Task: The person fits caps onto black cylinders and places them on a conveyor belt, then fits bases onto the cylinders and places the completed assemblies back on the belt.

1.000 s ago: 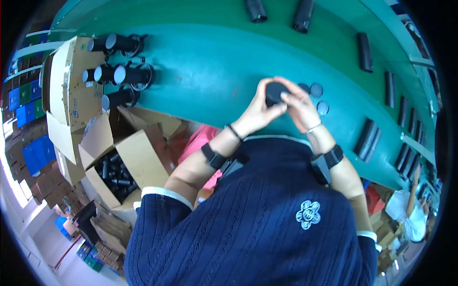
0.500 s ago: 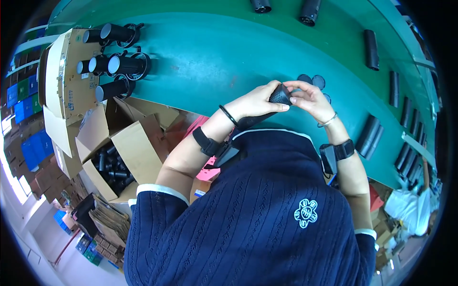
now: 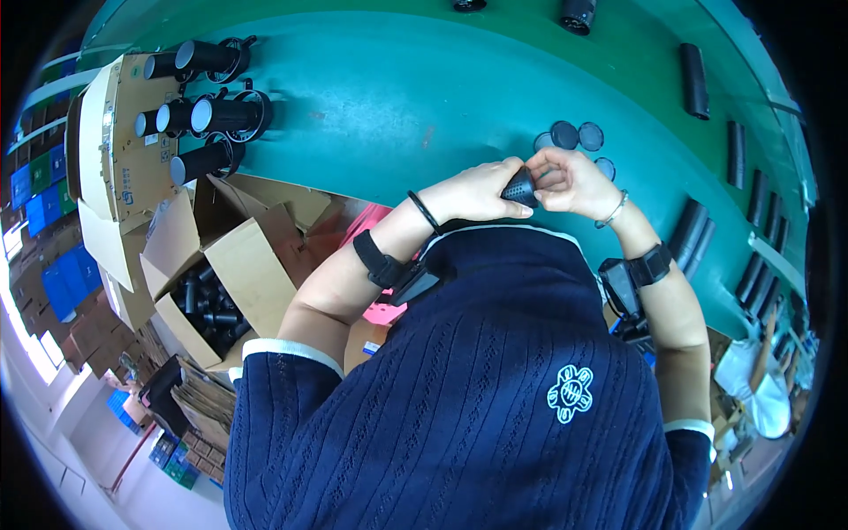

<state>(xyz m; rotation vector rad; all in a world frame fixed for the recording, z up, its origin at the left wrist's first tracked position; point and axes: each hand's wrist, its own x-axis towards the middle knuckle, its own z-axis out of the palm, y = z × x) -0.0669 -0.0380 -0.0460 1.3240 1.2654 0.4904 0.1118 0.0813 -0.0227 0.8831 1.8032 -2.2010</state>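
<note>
Black perforated plastic-looking cylinder point(image 3: 519, 187), likely light, stiff, best side-held: our left hand point(image 3: 481, 192) clasps it nearer us than flat round dark discs point(image 3: 564, 134); right hand point(image 3: 581, 187), hold unclear

the black part point(image 3: 518, 187) looks like hard plastic, its surface pitted with small dots rather than smooth. the table point(image 3: 371, 106) is smooth, with a soft sheen where light falls on it. the discs point(image 3: 564, 134) look like smooth plastic. the black tube point(image 3: 695, 81) has a faint shine along its side; whether metal or plastic, i cannot tell. the open box point(image 3: 247, 274) is dull, matt cardboard. the shirt point(image 3: 459, 371) is knitted cloth, ribbed and matt. the crates point(image 3: 75, 284) look like smooth plastic.
</note>
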